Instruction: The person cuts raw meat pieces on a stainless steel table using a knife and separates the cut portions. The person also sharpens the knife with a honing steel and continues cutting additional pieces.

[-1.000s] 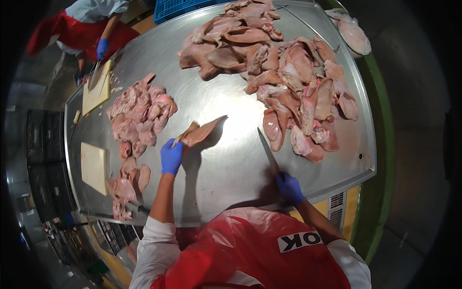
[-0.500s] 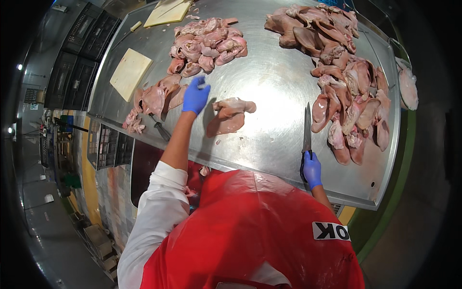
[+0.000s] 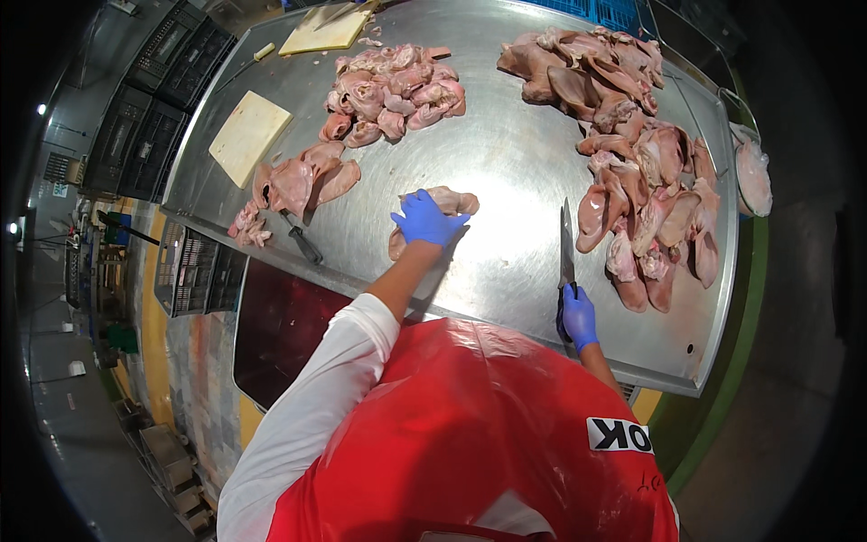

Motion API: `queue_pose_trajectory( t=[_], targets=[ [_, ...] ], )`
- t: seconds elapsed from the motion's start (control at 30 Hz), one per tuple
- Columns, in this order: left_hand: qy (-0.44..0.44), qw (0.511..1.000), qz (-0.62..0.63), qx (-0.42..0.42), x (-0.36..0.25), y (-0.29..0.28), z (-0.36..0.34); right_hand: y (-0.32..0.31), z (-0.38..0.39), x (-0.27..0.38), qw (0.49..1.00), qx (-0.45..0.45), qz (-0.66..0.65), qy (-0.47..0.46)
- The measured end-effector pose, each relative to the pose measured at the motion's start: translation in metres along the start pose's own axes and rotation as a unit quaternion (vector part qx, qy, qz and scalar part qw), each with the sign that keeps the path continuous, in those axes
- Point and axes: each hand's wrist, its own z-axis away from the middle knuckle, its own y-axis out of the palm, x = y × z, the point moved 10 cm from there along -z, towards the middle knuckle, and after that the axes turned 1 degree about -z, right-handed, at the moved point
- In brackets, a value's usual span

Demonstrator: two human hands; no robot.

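My left hand [image 3: 428, 221], in a blue glove, lies over a single pig's ear [image 3: 463, 202] on the steel table. Its fingers are spread across the ear and cover most of it; whether they press on it is hidden. My right hand [image 3: 578, 316], gloved in blue too, is closed round the black handle of a knife [image 3: 566, 242]. The blade points away from me, near the table's front edge. To the right of the knife lies a large pile of pig's ears [image 3: 646, 167]. Farther off on the left is a heap of pink, trimmed meat pieces [image 3: 397, 90].
Several ears [image 3: 302, 185] lie at the left beside a dark-handled tool [image 3: 305, 244]. Two pale cutting boards [image 3: 251, 137] rest near the table's left side. A dark red tub [image 3: 280, 330] stands below the front edge. Black crates [image 3: 144, 144] are stacked beyond the table.
My left hand has moved right and nearer to me, from beside the left-hand ears onto the single ear. My right hand and the knife have barely shifted.
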Motion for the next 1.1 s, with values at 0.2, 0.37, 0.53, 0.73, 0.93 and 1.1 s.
queue_pose_trajectory(
  t=[0.2, 0.37, 0.53, 0.73, 0.93, 1.1],
  targets=[
    [-0.006, 0.994, -0.053, -0.092, 0.016, 0.046, -0.024, 0.002, 0.004, 0.008, 1.0, 0.019, 0.002, 0.014],
    [0.047, 0.963, 0.257, 0.063, 0.051, 0.004, -0.013, 0.001, 0.011, 0.014, 0.998, 0.009, 0.056, -0.016],
    [0.18, 0.939, 0.174, -0.238, 0.082, 0.004, -0.006, 0.03, 0.034, 0.073, 0.981, 0.11, 0.12, -0.103],
    [0.184, 0.927, 0.174, -0.276, 0.082, 0.003, 0.01, 0.088, 0.054, 0.146, 0.953, 0.225, 0.137, -0.15],
    [0.178, 0.913, 0.237, -0.281, 0.089, -0.003, 0.008, 0.147, 0.034, 0.177, 0.929, 0.236, 0.207, -0.196],
    [0.184, 0.901, 0.259, -0.294, 0.096, 0.002, 0.006, 0.163, 0.019, 0.198, 0.91, 0.22, 0.286, -0.204]
  ],
)
